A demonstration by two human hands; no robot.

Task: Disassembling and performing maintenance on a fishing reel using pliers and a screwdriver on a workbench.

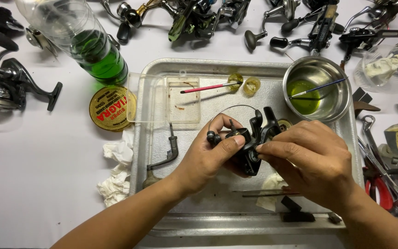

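A black fishing reel body [249, 143] is held by both hands over the middle of the metal tray [199, 221]; the left hand [208, 159] is closed around its left side, with the thumb pressed against the housing, and the right hand [312, 159] is pinched on its right side at the fingertips; a thin wire bail arm is seen arching from the reel toward the tray's far edge.

On the tray, beyond the reel, a red-handled brush [208, 87] is laid across a clear plastic lid [164, 99]; just right of the brush tip, two small yellowish rings [244, 83] are placed; in the tray's far right corner a steel bowl [318, 87] is set, holding green liquid and a blue-handled brush [321, 87]. On the tray's left side a dark crank handle [164, 154] is laid; under the right hand, near the tray's front edge, a wad of white tissue [272, 184] and a few small dark parts are partly hidden.

Left of the tray, crumpled white tissue [116, 173] is seen at its edge; a round gold tin [112, 108] is placed beyond that, and a clear bottle with green liquid [81, 39] lies tilted farther off. Beyond the tray, several fishing reels [199, 16] are lined up; another reel [10, 85] lies well left of the tray; right of the tray, tools with red-handled pliers [383, 184] are piled.
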